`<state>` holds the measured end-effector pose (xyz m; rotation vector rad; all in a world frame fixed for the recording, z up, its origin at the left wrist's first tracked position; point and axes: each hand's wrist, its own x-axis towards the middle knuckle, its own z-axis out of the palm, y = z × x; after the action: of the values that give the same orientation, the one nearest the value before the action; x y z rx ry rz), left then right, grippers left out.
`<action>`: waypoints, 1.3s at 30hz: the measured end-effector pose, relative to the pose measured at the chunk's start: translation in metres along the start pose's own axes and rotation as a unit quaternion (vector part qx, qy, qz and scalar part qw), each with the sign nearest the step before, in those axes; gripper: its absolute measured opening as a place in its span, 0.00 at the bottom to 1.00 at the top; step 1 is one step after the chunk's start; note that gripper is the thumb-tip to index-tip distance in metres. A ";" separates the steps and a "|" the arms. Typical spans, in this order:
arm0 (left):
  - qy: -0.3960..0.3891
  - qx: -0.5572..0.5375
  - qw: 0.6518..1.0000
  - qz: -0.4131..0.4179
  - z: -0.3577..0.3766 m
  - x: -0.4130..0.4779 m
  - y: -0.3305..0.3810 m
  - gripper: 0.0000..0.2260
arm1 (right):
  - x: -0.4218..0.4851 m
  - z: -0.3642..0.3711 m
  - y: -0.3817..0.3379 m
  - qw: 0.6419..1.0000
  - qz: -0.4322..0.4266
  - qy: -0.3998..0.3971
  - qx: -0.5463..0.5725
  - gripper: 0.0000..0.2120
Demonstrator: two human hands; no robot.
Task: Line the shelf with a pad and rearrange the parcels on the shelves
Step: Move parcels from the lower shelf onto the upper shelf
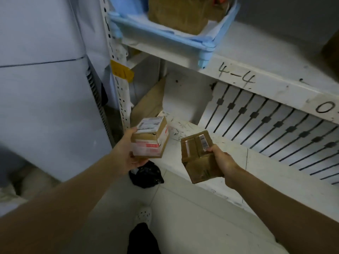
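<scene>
Before the shelf — each hand grips one parcel: left hand, right hand.

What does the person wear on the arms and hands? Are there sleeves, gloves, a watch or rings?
Nothing worn shows. The left hand and right hand are bare, with no gloves and no ring to be seen. The left forearm and right forearm are bare up to the picture's edge: no sleeve, watch or bracelet shows.
</scene>
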<state>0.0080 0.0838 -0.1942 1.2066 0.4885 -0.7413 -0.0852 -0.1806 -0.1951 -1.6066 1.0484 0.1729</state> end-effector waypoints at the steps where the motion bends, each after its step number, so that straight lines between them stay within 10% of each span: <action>1: 0.004 -0.009 1.000 -0.010 -0.003 0.013 0.000 0.23 | 0.014 0.010 0.002 1.000 0.016 0.001 0.001 0.24; 19: 0.046 -0.073 0.994 -0.067 -0.028 0.215 0.007 0.20 | 0.222 0.187 0.020 0.989 0.143 -0.015 0.027 0.32; 31: 0.053 -0.040 0.995 -0.072 -0.046 0.257 -0.005 0.17 | 0.287 0.239 0.033 0.989 0.128 -0.062 0.037 0.18; 39: 0.040 -0.015 0.998 -0.048 -0.027 0.262 -0.010 0.20 | 0.247 0.223 0.027 0.984 -0.053 0.102 -0.138 0.34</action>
<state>0.1788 0.0418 -0.3911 1.1944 0.6261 -0.7670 0.1330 -0.1203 -0.4409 -1.9587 1.1288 0.0861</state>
